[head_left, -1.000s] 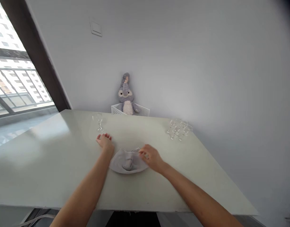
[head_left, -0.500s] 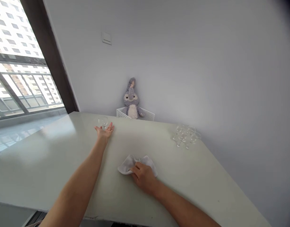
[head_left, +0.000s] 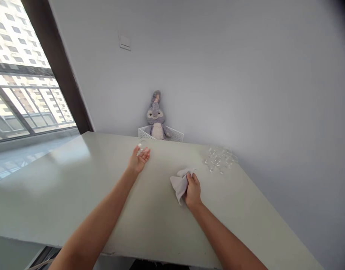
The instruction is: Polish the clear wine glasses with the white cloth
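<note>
Near the back edge of the pale table (head_left: 150,221), my left hand (head_left: 139,159) has its fingers curled around a clear glass (head_left: 143,145). My right hand (head_left: 193,189) pinches a light grey cloth (head_left: 179,183), which hangs in folds to the left of the fingers over the middle of the table. Several clear glasses (head_left: 220,159) stand in a cluster at the back right, beyond my right hand.
Behind the table's back edge, a grey plush toy (head_left: 156,116) sits in a white perforated basket (head_left: 176,135) against the wall. A window (head_left: 26,101) with a dark frame is at the left.
My left hand has moved right and closed on the glass, which has shifted right with it. My right hand has moved right and away from me, bunching the cloth that was spread on the table.
</note>
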A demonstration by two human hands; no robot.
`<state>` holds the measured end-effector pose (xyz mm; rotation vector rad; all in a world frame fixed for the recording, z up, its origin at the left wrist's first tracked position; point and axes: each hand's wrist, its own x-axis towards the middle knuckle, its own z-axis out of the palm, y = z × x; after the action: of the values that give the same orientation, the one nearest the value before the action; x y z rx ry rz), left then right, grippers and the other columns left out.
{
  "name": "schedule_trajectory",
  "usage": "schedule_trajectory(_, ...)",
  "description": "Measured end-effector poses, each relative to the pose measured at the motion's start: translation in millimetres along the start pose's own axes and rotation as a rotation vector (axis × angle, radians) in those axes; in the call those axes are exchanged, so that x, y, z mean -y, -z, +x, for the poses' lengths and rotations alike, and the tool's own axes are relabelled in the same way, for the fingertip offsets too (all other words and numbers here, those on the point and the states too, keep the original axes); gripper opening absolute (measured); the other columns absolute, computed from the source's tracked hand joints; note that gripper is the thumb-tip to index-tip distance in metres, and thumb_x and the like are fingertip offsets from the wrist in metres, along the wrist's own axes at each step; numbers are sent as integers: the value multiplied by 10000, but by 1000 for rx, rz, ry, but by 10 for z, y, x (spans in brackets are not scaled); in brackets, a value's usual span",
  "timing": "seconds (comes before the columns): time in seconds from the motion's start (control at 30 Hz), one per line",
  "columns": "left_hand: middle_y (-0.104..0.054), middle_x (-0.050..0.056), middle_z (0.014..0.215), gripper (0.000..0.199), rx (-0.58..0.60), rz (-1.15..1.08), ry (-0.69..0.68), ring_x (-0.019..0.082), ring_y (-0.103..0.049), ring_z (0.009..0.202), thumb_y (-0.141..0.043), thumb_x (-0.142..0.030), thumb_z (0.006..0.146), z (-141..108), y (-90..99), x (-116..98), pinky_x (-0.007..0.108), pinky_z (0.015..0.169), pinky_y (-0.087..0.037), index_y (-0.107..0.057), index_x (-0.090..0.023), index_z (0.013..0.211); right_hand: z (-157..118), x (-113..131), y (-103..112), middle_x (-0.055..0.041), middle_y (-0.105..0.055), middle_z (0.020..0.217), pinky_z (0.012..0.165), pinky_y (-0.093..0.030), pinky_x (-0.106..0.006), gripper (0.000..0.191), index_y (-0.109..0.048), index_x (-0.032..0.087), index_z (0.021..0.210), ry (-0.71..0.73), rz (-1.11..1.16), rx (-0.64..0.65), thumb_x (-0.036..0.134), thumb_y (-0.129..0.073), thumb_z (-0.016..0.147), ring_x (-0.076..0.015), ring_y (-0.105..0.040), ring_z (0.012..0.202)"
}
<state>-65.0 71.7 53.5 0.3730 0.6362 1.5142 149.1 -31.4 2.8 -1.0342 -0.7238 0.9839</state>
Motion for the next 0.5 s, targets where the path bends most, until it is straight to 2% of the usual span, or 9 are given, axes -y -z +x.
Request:
schedule_trajectory(0.13,-580,69,1019,274,212,157,101,184,-607,870,-605,-379,725,-459,-181,484,295,706,-474,-467,-210,890,-76,157,-1,45,-412,665,593,-376,-210,200,-430,216,712,242,-124,-16,387,-477,805,-102,-405,612)
schedule_trajectory(0.23,-557,56,1090,359,315,279,71,171,-608,859,-628,-374,709,-675,-193,742,308,730,-465,-470,-239,1002,-175,244,-36,0,-487,813,720,-391,-248,161,-504,224,877,340,-204,139,370,-460,824,-131,-455,768)
schedule_trajectory(0.3,-537,55,1135,401,357,331,45,156,-602,853,-631,-364,709,-750,-160,834,303,737,-458,-464,-257,1058,-223,258,-61,-31,-521,892,754,-394,-273,255,-525,220,1003,296,-226,285,390,-445,830,-153,-474,822)
schedule_trajectory(0.4,-525,51,1160,415,365,365,13,135,-588,842,-637,-349,703,-796,-96,876,292,755,-448,-470,-266,1072,-254,226,-81,-27,-554,844,676,-409,-266,357,-536,221,1089,114,-213,438,438,-433,824,-155,-494,744)
schedule_trajectory(0.5,-575,39,1051,461,389,442,8,133,-581,802,-663,-340,671,-813,-38,870,276,733,-445,-475,-260,1084,-255,181,-87,-7,-576,830,653,-412,-255,389,-535,239,1121,-3,-162,575,430,-503,784,-152,-509,733)
